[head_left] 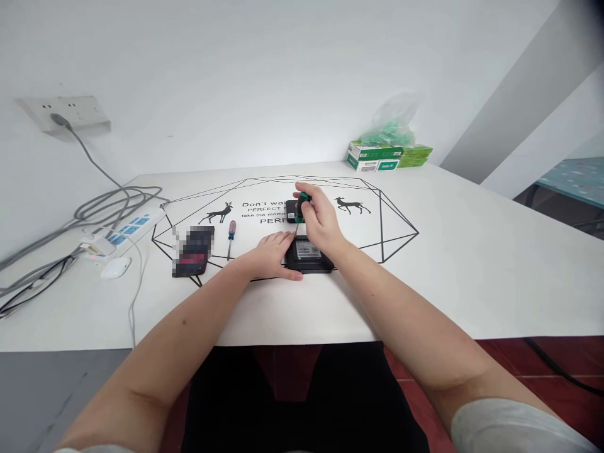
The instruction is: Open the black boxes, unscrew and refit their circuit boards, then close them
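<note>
A small black box with a grey label [309, 254] lies flat on the white table [472, 264] in front of me. My left hand [272, 253] rests against its left side, fingers stretched flat along the edge. My right hand [319, 218] is closed round a green-handled screwdriver [301, 206], held upright with its thin shaft pointing down at the box's top left corner. A second small black object [290, 211] lies just behind the box, partly hidden by my right hand.
A red-and-blue-handled screwdriver [230, 237] and a blurred dark phone [193, 251] lie left of the box. Further left are a power strip [123, 231], grey cables and a white mouse-like object [115, 268]. Green boxes and a plastic bag [384, 148] stand at the far edge.
</note>
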The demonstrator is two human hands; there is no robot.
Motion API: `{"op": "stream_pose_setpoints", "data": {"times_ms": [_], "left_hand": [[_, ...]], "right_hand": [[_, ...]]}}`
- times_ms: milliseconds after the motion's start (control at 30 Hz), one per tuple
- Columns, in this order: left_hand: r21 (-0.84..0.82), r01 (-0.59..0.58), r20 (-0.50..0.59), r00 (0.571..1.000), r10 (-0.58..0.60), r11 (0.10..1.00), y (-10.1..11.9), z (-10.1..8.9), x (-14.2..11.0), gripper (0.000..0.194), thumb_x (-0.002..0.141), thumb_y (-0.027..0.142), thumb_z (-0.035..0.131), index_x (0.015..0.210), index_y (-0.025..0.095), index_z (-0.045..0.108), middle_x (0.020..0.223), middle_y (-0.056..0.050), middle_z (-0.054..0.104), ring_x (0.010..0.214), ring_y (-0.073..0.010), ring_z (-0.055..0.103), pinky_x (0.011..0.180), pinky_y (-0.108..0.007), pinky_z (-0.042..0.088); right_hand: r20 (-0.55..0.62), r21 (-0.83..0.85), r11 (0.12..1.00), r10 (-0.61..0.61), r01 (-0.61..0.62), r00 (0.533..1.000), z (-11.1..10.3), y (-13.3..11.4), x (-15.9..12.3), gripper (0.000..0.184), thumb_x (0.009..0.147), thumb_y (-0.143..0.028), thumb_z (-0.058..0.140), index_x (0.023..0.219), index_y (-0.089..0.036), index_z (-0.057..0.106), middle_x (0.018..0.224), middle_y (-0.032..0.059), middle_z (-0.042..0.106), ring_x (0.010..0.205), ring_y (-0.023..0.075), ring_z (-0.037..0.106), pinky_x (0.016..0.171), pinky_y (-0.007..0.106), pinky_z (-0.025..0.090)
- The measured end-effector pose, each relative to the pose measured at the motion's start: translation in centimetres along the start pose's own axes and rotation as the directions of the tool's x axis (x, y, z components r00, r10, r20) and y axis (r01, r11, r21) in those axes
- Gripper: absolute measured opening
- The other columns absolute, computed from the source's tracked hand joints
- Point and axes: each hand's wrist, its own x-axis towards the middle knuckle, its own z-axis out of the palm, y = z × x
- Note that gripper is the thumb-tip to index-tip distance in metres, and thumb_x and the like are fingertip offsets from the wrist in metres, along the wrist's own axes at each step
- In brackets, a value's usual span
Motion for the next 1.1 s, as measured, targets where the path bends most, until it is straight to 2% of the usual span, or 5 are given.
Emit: {"op": "stream_pose_setpoints", "data": {"times_ms": [233, 500, 667, 900, 1100], "left_hand": [[0.009, 0.006, 0.01, 1.0, -0.006, 1.0, 0.22, -0.24, -0.12, 0.134, 0.081, 0.089, 0.066, 0.177, 0.01, 0.017, 0.182, -0.025, 0.028, 0.17, -0.0456, 0.022, 0.138, -0.056, 0.02], [-0.004, -0.011, -0.004, 1.0, 0.011, 1.0, -0.19, 0.03, -0.01, 0.136, 0.08, 0.092, 0.065, 0.179, 0.014, 0.015, 0.183, -0.023, 0.027, 0.17, -0.0474, 0.023, 0.137, -0.059, 0.022], [-0.007, -0.012, -0.002, 1.0, 0.012, 1.0, -0.09, -0.08, -0.07, 0.135, 0.08, 0.091, 0.066, 0.179, 0.016, 0.015, 0.183, -0.022, 0.028, 0.17, -0.0477, 0.023, 0.137, -0.059, 0.022], [0.016, 0.009, 0.014, 1.0, -0.01, 1.0, 0.03, -0.08, -0.07, 0.135, 0.081, 0.093, 0.064, 0.178, 0.012, 0.017, 0.184, -0.024, 0.024, 0.172, -0.0437, 0.019, 0.139, -0.057, 0.019], [0.011, 0.011, 0.018, 1.0, -0.012, 1.0, 0.04, -0.09, -0.12, 0.135, 0.081, 0.092, 0.064, 0.179, 0.015, 0.013, 0.185, -0.022, 0.023, 0.172, -0.0448, 0.019, 0.139, -0.058, 0.02]], "right_hand": [[-0.096, -0.116, 0.99, -0.093, 0.081, 0.991, -0.39, -0.27, 0.36, 0.037, 0.102, -0.019, 0.046, 0.126, -0.03, 0.072, 0.129, 0.0102, 0.073, 0.127, 0.0286, 0.07, 0.114, 0.059, 0.059], [-0.082, 0.044, 0.985, 0.171, -0.168, 0.982, 0.26, -0.59, -0.01, 0.032, 0.094, -0.038, 0.075, 0.121, -0.03, 0.059, 0.146, 0.0094, 0.073, 0.124, 0.0282, 0.078, 0.109, 0.056, 0.065], [-0.069, 0.108, 0.97, 0.224, -0.216, 0.972, 0.52, -0.38, -0.25, 0.031, 0.103, -0.033, 0.06, 0.132, -0.032, 0.052, 0.151, 0.0105, 0.069, 0.129, 0.027, 0.077, 0.112, 0.056, 0.064], [-0.113, -0.141, 0.99, -0.027, 0.011, 0.993, -0.05, -0.09, -0.01, 0.037, 0.102, -0.021, 0.051, 0.132, -0.029, 0.07, 0.13, 0.0115, 0.067, 0.126, 0.0272, 0.068, 0.108, 0.055, 0.062], [-0.093, -0.142, 0.987, -0.092, 0.079, 0.991, -0.3, -0.62, 0.16, 0.039, 0.103, -0.016, 0.044, 0.128, -0.029, 0.071, 0.129, 0.0099, 0.074, 0.126, 0.0269, 0.07, 0.111, 0.055, 0.06]]}}
